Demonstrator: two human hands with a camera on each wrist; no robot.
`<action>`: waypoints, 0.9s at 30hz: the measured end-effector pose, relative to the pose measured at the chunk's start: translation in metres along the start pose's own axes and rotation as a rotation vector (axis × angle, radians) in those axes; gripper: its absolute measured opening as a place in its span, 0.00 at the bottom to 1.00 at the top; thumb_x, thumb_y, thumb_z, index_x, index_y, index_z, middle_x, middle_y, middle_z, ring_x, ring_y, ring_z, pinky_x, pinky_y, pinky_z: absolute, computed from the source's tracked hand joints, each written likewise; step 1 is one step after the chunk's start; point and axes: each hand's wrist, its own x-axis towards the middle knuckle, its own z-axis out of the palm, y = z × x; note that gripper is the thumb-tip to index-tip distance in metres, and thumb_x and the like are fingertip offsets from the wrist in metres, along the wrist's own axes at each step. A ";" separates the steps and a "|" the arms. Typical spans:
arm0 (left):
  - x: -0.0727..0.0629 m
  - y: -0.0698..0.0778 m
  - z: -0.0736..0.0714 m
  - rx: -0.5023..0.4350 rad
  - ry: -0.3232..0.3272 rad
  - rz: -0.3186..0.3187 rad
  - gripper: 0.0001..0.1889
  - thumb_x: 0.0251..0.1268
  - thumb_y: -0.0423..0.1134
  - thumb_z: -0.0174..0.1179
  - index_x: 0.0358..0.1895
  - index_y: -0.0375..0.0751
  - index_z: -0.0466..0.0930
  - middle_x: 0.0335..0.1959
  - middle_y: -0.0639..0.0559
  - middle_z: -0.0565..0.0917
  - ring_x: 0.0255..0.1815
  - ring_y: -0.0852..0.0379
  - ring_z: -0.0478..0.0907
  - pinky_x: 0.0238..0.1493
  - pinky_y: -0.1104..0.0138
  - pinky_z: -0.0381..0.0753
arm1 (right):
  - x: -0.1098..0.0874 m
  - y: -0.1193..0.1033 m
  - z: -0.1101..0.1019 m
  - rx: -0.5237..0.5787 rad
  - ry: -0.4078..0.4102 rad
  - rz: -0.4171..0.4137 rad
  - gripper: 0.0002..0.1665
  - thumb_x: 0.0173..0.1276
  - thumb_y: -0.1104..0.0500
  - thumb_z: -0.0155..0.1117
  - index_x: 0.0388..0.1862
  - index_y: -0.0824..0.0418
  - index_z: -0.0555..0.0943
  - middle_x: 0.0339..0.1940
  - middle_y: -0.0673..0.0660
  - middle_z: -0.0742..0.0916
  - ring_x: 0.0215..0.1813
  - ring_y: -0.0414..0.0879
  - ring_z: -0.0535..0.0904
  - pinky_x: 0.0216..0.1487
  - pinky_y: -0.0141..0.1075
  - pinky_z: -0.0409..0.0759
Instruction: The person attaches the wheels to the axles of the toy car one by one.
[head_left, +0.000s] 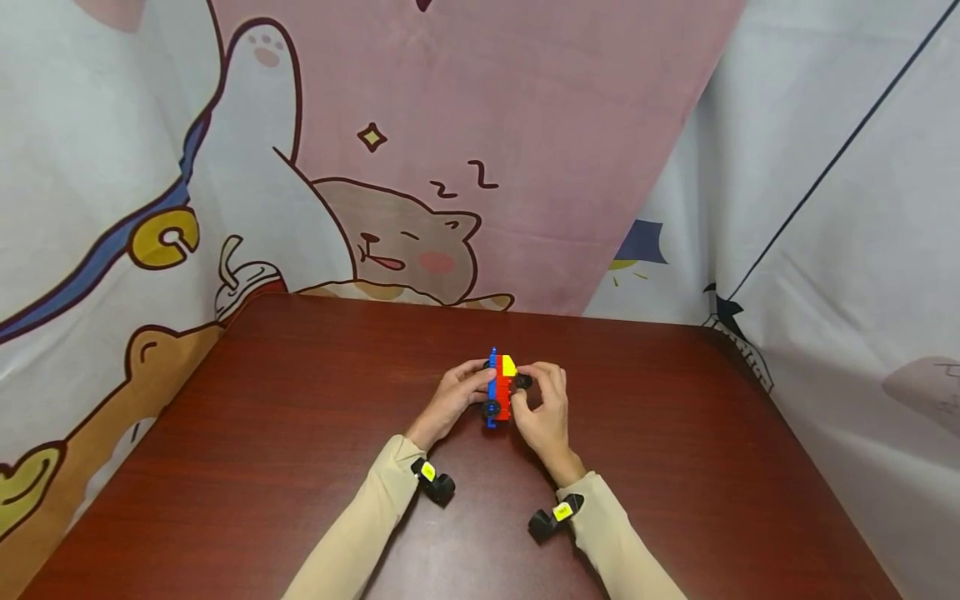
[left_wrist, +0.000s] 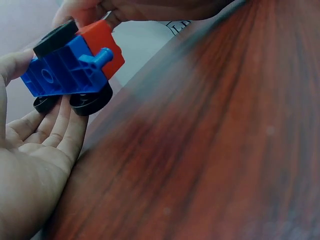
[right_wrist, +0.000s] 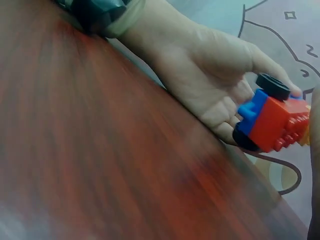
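Observation:
A small toy car of building bricks (head_left: 504,390) is raised off the table, tipped on its side. Its blue underside (left_wrist: 65,70) faces the left palm, and red bricks (right_wrist: 277,122) with a yellow brick (head_left: 509,366) face right. My left hand (head_left: 454,398) grips it, thumb on the blue base and fingers beneath. Black wheels (left_wrist: 92,101) show on the base; the left thumb hides one corner. My right hand (head_left: 546,412) has thumb and fingers curled round a black wheel (head_left: 523,381), its fingertips close to the bricks.
A reddish-brown wooden table (head_left: 660,467) lies below both hands. Cloth with a cartoon cat print (head_left: 420,242) hangs behind it, and pale cloth hangs at the right. Black devices are strapped to the left wrist (head_left: 435,482) and the right wrist (head_left: 553,518).

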 end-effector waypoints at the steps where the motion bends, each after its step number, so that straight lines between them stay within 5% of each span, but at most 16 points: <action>1: 0.000 0.000 0.000 0.001 0.000 -0.002 0.23 0.72 0.40 0.59 0.64 0.29 0.72 0.42 0.51 0.83 0.37 0.59 0.81 0.44 0.70 0.83 | 0.000 -0.001 0.001 0.002 -0.001 -0.002 0.21 0.43 0.83 0.58 0.40 0.78 0.80 0.39 0.72 0.79 0.44 0.64 0.70 0.49 0.33 0.67; 17: 0.001 -0.004 0.001 0.053 0.006 0.027 0.22 0.71 0.38 0.59 0.64 0.31 0.73 0.47 0.49 0.82 0.42 0.63 0.83 0.45 0.69 0.83 | 0.001 -0.006 0.025 0.013 0.056 -0.080 0.22 0.43 0.83 0.58 0.41 0.79 0.80 0.40 0.73 0.79 0.43 0.63 0.69 0.48 0.34 0.66; 27: 0.001 -0.003 0.001 0.078 0.015 0.024 0.23 0.73 0.38 0.57 0.65 0.30 0.72 0.48 0.46 0.83 0.42 0.63 0.83 0.45 0.70 0.83 | -0.010 0.026 0.036 -0.006 0.030 -0.070 0.22 0.51 0.77 0.64 0.48 0.72 0.83 0.46 0.67 0.81 0.47 0.60 0.71 0.47 0.35 0.67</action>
